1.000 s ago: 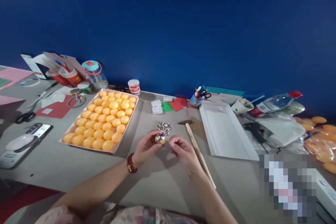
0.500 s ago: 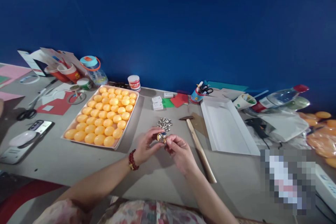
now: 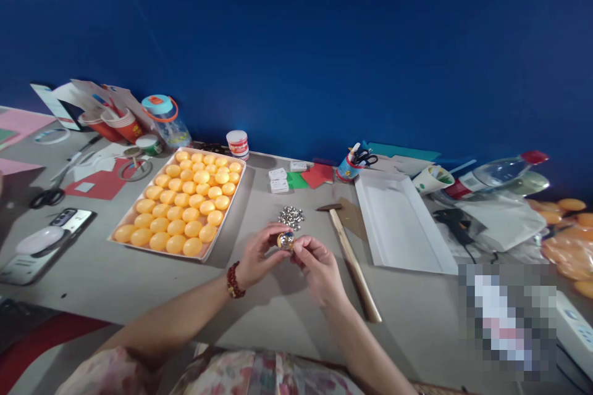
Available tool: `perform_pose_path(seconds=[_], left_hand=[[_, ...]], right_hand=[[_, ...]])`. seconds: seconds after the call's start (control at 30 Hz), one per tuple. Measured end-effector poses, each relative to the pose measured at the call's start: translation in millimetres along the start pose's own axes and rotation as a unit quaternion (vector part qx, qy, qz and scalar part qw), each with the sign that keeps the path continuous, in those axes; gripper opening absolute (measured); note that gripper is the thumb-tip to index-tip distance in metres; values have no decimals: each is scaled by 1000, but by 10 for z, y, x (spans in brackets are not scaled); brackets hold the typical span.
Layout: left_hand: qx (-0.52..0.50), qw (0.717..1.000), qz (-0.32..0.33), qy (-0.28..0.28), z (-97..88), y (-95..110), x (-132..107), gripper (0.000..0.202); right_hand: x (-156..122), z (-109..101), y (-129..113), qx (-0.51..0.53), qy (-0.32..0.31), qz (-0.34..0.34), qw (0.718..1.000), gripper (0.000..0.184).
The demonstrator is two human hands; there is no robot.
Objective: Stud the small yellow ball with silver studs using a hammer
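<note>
My left hand (image 3: 259, 257) is closed around a ping-pong ball (image 3: 286, 241) whose visible side is studded with shiny silver tacks, with a little orange showing at its edge. Thumb and fingers of my right hand (image 3: 319, 268) are pinched against the ball's right side; whatever is between them is too small or hidden to make out. Just beyond both hands lies a pile of silver thumbtacks (image 3: 291, 217). To the left, a shallow white box (image 3: 222, 222) holds rows of orange ping-pong balls (image 3: 189, 215). A wooden-handled hammer (image 3: 351, 259) rests right of my right hand.
An open white tray (image 3: 407, 228) lies to the right, beside a bottle (image 3: 491, 176) and bagged orange balls (image 3: 567, 241). Small white boxes (image 3: 278, 186) and a pen cup (image 3: 348, 169) stand behind. Scissors (image 3: 46, 199) and a phone (image 3: 46, 247) lie at left.
Almost nothing differs. The studded ball stays between both hands, with only a slight shift of fingers and camera.
</note>
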State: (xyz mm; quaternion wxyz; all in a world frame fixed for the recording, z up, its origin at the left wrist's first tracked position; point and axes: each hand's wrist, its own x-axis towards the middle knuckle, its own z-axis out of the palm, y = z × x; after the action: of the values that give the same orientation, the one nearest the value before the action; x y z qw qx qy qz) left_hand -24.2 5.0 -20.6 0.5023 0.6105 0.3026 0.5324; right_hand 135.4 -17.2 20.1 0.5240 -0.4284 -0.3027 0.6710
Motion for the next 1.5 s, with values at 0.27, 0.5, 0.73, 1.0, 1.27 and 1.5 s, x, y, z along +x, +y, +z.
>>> perform_pose_path(seconds=[0.27,0.5,0.73,1.0,1.27,1.5], left_hand=[[-2,1000,-18,-8,1,17,-7,42],[5,1000,-8,-5,-1,-2,-10,43],[17,1000,-14,2,2,20,3,42],[60,998,-13,3,-3,74,6,41],[79,996,-30,-6,2,102,-4,40],[122,992,-24,-14,-14,127,0,41]], right_hand=[[-9,19,-23,12,-8,0,1000,23],[-1,10,-19,9,-2,3,1000,24],[-19,4,-11,-16,1,-4,1000,24],[-40,-13,-15,-31,-2,-7,999,23],[-66,-19,-12,-50,-5,-11,999,27],[-81,-33,5,-65,-5,-17,998,29]])
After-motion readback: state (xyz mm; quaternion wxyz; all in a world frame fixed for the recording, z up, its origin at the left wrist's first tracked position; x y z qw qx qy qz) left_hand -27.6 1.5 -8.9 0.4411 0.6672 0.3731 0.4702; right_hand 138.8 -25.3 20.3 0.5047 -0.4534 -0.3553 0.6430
